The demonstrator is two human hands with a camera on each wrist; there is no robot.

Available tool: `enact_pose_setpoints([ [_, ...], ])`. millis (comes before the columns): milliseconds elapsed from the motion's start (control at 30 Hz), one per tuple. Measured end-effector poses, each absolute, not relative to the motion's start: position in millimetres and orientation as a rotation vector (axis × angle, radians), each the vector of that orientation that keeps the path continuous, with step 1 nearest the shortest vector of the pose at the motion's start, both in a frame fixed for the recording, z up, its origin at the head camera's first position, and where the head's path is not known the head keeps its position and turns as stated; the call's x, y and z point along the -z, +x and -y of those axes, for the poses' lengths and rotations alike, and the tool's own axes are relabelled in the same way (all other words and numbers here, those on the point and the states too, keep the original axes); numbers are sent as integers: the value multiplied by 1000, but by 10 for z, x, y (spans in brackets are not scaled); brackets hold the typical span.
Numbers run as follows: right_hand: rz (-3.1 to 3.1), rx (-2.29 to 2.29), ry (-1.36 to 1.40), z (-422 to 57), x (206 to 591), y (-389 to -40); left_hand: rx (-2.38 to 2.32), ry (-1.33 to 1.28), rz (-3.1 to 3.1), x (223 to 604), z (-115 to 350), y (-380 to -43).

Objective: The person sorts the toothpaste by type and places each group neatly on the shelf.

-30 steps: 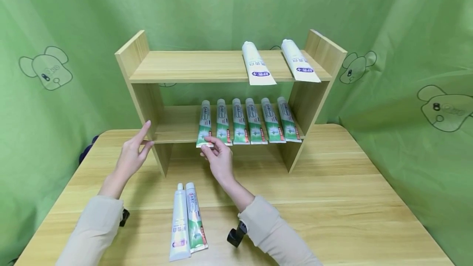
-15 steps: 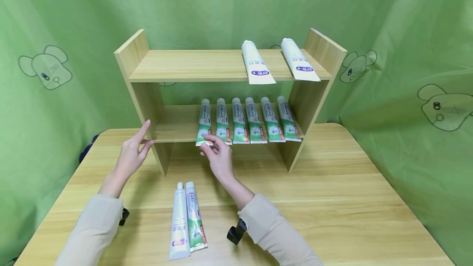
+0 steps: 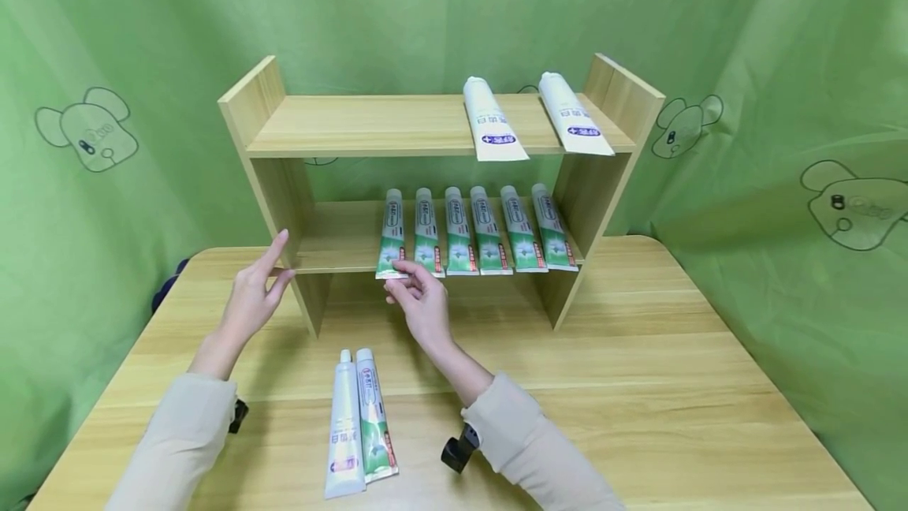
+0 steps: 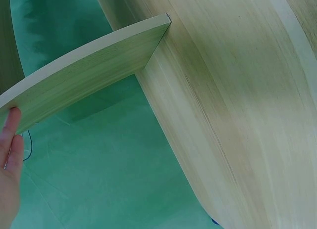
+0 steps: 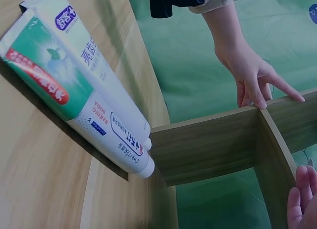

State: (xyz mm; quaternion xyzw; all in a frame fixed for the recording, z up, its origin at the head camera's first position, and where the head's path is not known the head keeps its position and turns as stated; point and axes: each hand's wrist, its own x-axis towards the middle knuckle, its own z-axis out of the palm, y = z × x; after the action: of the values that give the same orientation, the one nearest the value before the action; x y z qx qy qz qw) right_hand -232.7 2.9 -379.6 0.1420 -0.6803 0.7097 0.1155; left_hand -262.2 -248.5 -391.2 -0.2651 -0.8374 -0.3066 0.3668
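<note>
My right hand (image 3: 424, 307) is at the lower end of the leftmost green-and-white toothpaste tube (image 3: 392, 227), pinching its flat tail between thumb and forefinger. That tube lies cap to the back on the middle shelf (image 3: 340, 236), beside a row of several matching tubes (image 3: 489, 232). My left hand (image 3: 250, 298) has its forefinger extended against the left side panel of the wooden rack (image 3: 281, 180), with the thumb near the panel's front edge. In the right wrist view the right hand (image 5: 303, 197) shows only partly, at the edge.
On the top shelf (image 3: 376, 124) lie two white toothpaste tubes (image 3: 494, 121), tails jutting past the front edge. A white tube (image 3: 345, 428) and a green-and-white tube (image 3: 376, 416) lie side by side on the table (image 3: 638, 393). Green curtains (image 3: 397, 14) surround the table.
The leftmost tube's tail has shifted slightly inward, away from the right thumb, which now shows just below its edge. The left hand has stayed in place.
</note>
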Motion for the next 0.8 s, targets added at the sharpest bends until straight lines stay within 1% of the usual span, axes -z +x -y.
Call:
enact_pose_setpoints([
  [333,2205,-2126,537,-153,3625,-2055,781,-669,2165,3911,2485,-2623],
  [600,2259,-2111,647,-200,3708,-1999,785,-662,2168,3893,2476,-2611],
  [800,2316,-2130,600,-207,3800,-2002,794,-661,2170,3890,2470,-2604],
])
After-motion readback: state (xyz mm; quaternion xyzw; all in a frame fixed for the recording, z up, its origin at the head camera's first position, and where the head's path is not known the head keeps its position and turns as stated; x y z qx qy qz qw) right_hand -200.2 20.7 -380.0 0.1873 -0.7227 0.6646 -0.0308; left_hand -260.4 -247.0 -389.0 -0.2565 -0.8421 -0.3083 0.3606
